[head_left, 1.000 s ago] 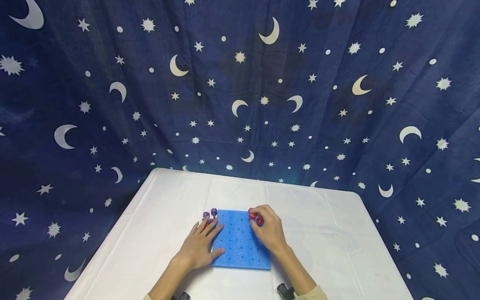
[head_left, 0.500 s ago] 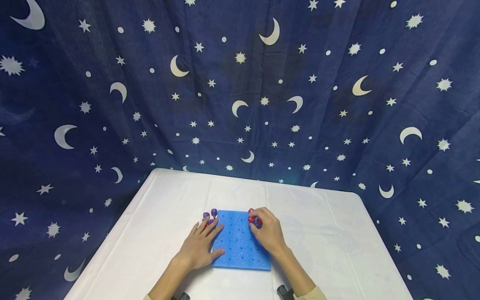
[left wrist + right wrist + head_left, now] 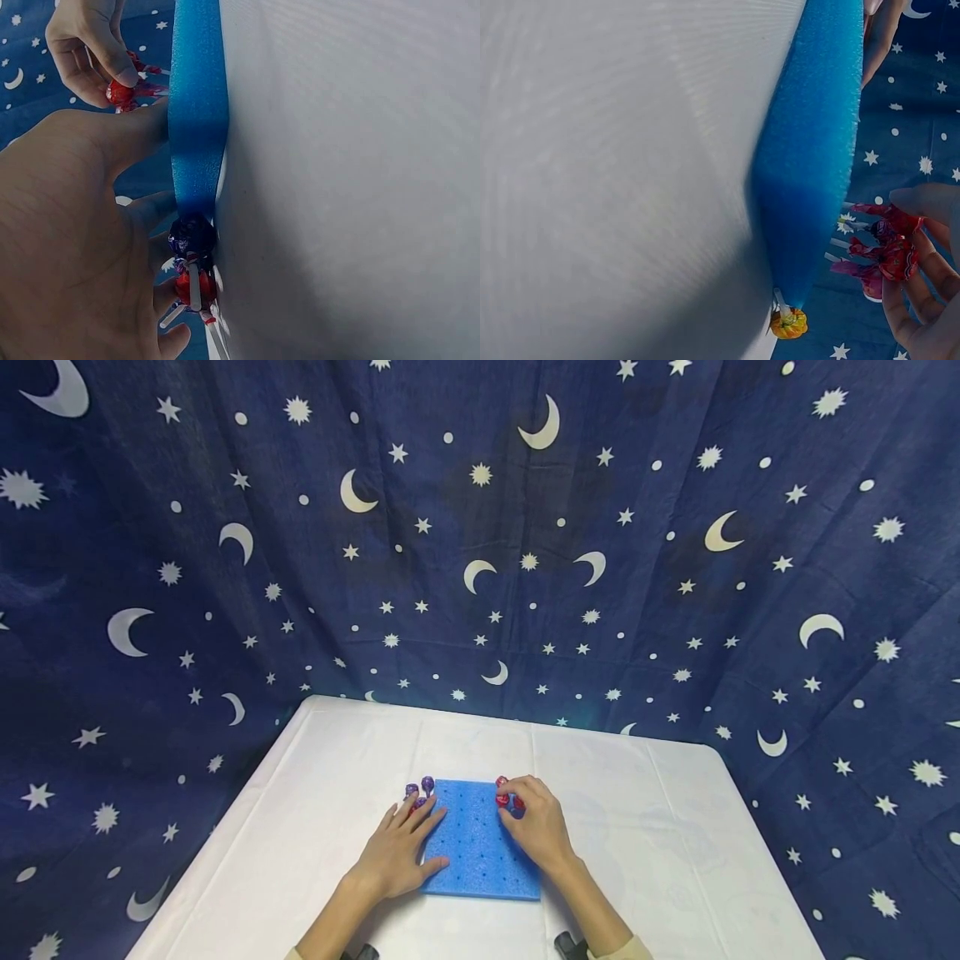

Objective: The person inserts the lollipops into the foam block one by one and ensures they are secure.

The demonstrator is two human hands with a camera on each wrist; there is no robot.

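A blue foam block (image 3: 480, 847) with rows of small holes lies on the table. My left hand (image 3: 397, 856) rests flat along its left edge, fingers spread and fairly straight. Past those fingertips lie several lollipops, a purple-wrapped lollipop (image 3: 427, 784) among them; the left wrist view shows a dark blue lollipop (image 3: 192, 235) and a red lollipop (image 3: 196, 289) there. At the block's far right corner my right hand (image 3: 538, 827) pinches a red lollipop (image 3: 898, 259) between thumb and fingers. Other lollipops stand close by with sticks toward the foam. Fingers partly hide them.
A yellow-orange lollipop (image 3: 789, 324) lies beside the block's edge in the right wrist view. White cloth covers the table (image 3: 645, 843). Behind it hangs a dark blue curtain (image 3: 450, 527) with moons and stars.
My right hand has shifted slightly nearer over the first half second, its fingers still at the red lollipop; since then it stays nearly still. The left hand has not visibly moved.
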